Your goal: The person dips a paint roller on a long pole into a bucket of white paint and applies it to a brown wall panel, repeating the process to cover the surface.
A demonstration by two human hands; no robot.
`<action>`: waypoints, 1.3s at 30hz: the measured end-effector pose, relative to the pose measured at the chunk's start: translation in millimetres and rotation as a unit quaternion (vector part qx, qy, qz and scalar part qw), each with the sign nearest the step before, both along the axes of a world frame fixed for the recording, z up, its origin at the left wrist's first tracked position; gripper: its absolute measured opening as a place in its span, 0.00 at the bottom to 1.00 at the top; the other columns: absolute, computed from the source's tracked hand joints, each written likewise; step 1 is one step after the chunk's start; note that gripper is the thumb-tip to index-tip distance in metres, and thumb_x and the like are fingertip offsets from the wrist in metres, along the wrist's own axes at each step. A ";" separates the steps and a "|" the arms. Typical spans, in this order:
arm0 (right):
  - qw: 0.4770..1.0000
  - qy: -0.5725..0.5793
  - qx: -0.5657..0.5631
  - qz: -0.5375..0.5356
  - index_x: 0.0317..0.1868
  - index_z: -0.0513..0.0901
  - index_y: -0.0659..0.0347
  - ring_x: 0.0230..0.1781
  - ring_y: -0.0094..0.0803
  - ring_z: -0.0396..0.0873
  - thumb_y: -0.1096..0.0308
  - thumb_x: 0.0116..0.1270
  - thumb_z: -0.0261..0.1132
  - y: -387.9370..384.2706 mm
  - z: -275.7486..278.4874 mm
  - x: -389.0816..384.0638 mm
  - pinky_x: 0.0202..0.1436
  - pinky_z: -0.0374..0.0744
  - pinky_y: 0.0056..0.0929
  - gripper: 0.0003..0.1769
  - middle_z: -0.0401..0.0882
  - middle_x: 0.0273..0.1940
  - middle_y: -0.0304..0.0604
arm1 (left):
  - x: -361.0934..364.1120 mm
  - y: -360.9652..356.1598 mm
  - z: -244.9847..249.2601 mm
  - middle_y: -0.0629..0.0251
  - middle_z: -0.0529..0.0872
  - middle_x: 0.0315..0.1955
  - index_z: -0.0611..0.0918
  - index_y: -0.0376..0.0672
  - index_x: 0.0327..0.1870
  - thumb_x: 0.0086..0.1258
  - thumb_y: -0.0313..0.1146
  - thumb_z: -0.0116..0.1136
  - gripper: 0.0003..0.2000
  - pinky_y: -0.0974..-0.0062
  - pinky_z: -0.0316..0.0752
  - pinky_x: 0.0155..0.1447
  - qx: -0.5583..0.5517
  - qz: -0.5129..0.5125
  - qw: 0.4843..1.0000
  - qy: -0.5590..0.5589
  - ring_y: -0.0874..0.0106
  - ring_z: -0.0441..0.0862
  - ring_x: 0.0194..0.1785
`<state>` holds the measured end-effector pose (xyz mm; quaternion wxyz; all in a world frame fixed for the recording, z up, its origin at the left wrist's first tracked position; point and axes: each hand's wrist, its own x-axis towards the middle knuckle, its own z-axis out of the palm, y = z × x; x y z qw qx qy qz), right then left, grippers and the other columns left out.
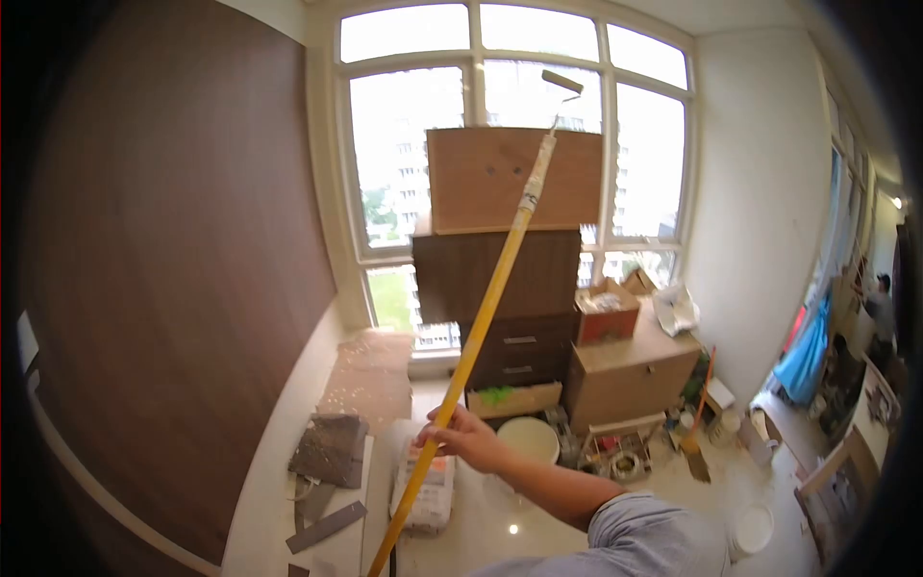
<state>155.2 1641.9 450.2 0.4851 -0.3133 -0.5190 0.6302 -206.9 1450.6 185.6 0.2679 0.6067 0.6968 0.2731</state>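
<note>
My right hand is closed around the yellow pole of a long-handled paint roller. The pole slants from the bottom edge up to the right. At its far end, the roller head is raised in front of the bright window, above a wooden panel. Where the pole meets the roller frame, the section looks whitish and wrapped. My right arm reaches in from the lower right in a grey sleeve. My left hand is out of the picture, and the pole's lower end is cut off.
Dark drawers and a light wooden cabinet stand below the window. A pale bucket, a filled bag, a broom and a white tub are on the glossy floor. Far right, another person is visible.
</note>
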 end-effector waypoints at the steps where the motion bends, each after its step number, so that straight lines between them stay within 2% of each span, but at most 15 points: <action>1: 0.999 -0.016 -0.019 -0.025 0.65 0.66 0.58 0.54 0.35 0.86 0.63 0.80 0.63 -12.1 -5.5 21.9 0.53 0.86 0.37 0.21 0.84 0.49 0.44 | -3.4 -17.8 9.9 0.49 0.86 0.25 0.86 0.40 0.36 0.71 0.51 0.68 0.20 0.53 0.74 0.33 -0.035 -0.010 0.999 0.032 0.57 0.81 0.26; 3: 0.986 -0.005 -0.037 -0.160 0.60 0.70 0.58 0.48 0.32 0.86 0.59 0.79 0.65 -37.1 -8.0 58.6 0.49 0.86 0.36 0.19 0.84 0.46 0.42 | -22.3 -40.8 -24.3 0.47 0.85 0.25 0.87 0.40 0.37 0.70 0.54 0.68 0.22 0.50 0.74 0.34 -0.013 -0.039 0.996 0.077 0.50 0.83 0.28; 5: 0.968 0.059 -0.136 -0.202 0.55 0.71 0.56 0.47 0.35 0.87 0.57 0.79 0.64 -45.7 -36.7 96.0 0.50 0.87 0.45 0.16 0.83 0.42 0.41 | -38.7 -55.3 -62.0 0.45 0.86 0.26 0.88 0.41 0.38 0.69 0.57 0.68 0.23 0.48 0.75 0.35 0.015 -0.067 0.990 0.125 0.46 0.84 0.30; 6: 0.961 0.084 -0.154 -0.216 0.52 0.71 0.55 0.45 0.36 0.88 0.56 0.79 0.64 -61.4 -50.8 103.3 0.51 0.88 0.45 0.15 0.82 0.42 0.41 | -49.1 -65.3 -67.3 0.44 0.86 0.27 0.89 0.41 0.38 0.67 0.58 0.69 0.24 0.48 0.76 0.36 0.039 -0.078 0.985 0.150 0.44 0.85 0.32; 8: 0.946 0.111 -0.189 -0.238 0.52 0.71 0.55 0.42 0.36 0.88 0.56 0.79 0.64 -89.6 -89.3 111.6 0.49 0.88 0.42 0.15 0.83 0.40 0.41 | -49.5 -75.2 -33.9 0.55 0.85 0.22 0.86 0.38 0.33 0.63 0.52 0.76 0.22 0.61 0.78 0.36 -0.090 -0.105 0.985 0.102 0.57 0.84 0.28; 11: 0.917 0.135 -0.258 -0.272 0.50 0.72 0.56 0.41 0.35 0.87 0.58 0.79 0.63 -123.4 -132.4 109.8 0.48 0.88 0.41 0.13 0.83 0.39 0.41 | -45.8 -82.6 25.5 0.48 0.85 0.25 0.86 0.38 0.29 0.60 0.52 0.76 0.22 0.55 0.78 0.38 -0.148 -0.110 0.971 0.150 0.48 0.84 0.32; 15: 0.880 0.124 -0.354 -0.293 0.50 0.73 0.57 0.39 0.35 0.87 0.61 0.79 0.62 -159.2 -179.8 96.5 0.50 0.89 0.42 0.11 0.83 0.38 0.42 | -83.3 -89.6 61.8 0.48 0.85 0.22 0.88 0.37 0.31 0.60 0.52 0.76 0.23 0.55 0.77 0.37 -0.237 -0.126 0.937 0.224 0.49 0.85 0.29; 20: 0.847 0.155 -0.447 -0.244 0.52 0.74 0.59 0.38 0.36 0.87 0.62 0.77 0.63 -168.6 -244.2 74.6 0.52 0.90 0.43 0.12 0.83 0.39 0.43 | -115.8 -99.9 106.3 0.47 0.86 0.23 0.90 0.38 0.32 0.55 0.52 0.78 0.22 0.53 0.79 0.38 -0.290 -0.121 0.901 0.298 0.48 0.86 0.31; 23: 0.842 0.152 -0.474 -0.207 0.52 0.75 0.60 0.39 0.39 0.87 0.60 0.76 0.64 -158.9 -260.7 58.1 0.52 0.90 0.45 0.14 0.83 0.41 0.45 | -129.2 -114.8 136.6 0.51 0.83 0.18 0.87 0.35 0.27 0.53 0.46 0.81 0.20 0.59 0.76 0.34 -0.264 -0.123 0.911 0.291 0.57 0.83 0.22; 24: 0.840 0.153 -0.484 -0.192 0.52 0.75 0.60 0.40 0.40 0.87 0.60 0.77 0.64 -153.4 -262.9 50.5 0.52 0.90 0.45 0.14 0.83 0.41 0.46 | -109.8 -111.2 168.5 0.49 0.86 0.22 0.88 0.36 0.26 0.50 0.44 0.82 0.18 0.57 0.78 0.36 -0.330 -0.069 0.892 0.302 0.53 0.86 0.26; 27: 0.838 0.151 -0.511 -0.118 0.50 0.76 0.61 0.45 0.43 0.87 0.58 0.78 0.63 -137.7 -265.8 27.6 0.55 0.89 0.47 0.14 0.84 0.43 0.50 | -116.5 -116.3 213.9 0.43 0.87 0.29 0.90 0.41 0.41 0.63 0.56 0.73 0.23 0.51 0.77 0.38 -0.351 -0.096 0.879 0.308 0.45 0.86 0.33; 29: 0.833 0.145 -0.529 -0.065 0.50 0.77 0.61 0.46 0.43 0.87 0.58 0.78 0.63 -120.5 -271.2 14.4 0.55 0.89 0.46 0.15 0.84 0.44 0.51 | -132.5 -119.1 230.3 0.43 0.88 0.30 0.90 0.40 0.44 0.61 0.53 0.75 0.23 0.52 0.78 0.41 -0.359 -0.050 0.869 0.337 0.45 0.87 0.36; 34: 0.795 0.103 -0.594 0.069 0.52 0.78 0.60 0.47 0.45 0.87 0.57 0.79 0.61 -65.0 -289.7 3.0 0.56 0.88 0.47 0.14 0.85 0.46 0.50 | -71.6 -112.1 279.3 0.45 0.89 0.34 0.90 0.42 0.45 0.60 0.51 0.76 0.22 0.54 0.80 0.45 -0.381 0.036 0.850 0.363 0.46 0.88 0.39; 37: 0.788 0.074 -0.603 0.095 0.54 0.77 0.60 0.45 0.45 0.88 0.59 0.80 0.57 -21.1 -320.4 17.7 0.55 0.89 0.47 0.14 0.86 0.48 0.51 | -20.7 -77.7 301.1 0.47 0.90 0.36 0.91 0.43 0.46 0.59 0.50 0.76 0.21 0.55 0.81 0.48 -0.392 0.074 0.838 0.372 0.47 0.88 0.41; 39: 0.785 0.057 -0.613 0.069 0.56 0.76 0.61 0.45 0.46 0.88 0.61 0.80 0.55 6.2 -339.8 28.6 0.54 0.90 0.48 0.14 0.86 0.49 0.52 | 22.5 -48.6 297.3 0.48 0.88 0.29 0.90 0.40 0.35 0.52 0.48 0.79 0.19 0.53 0.80 0.42 -0.314 0.041 0.839 0.443 0.47 0.86 0.36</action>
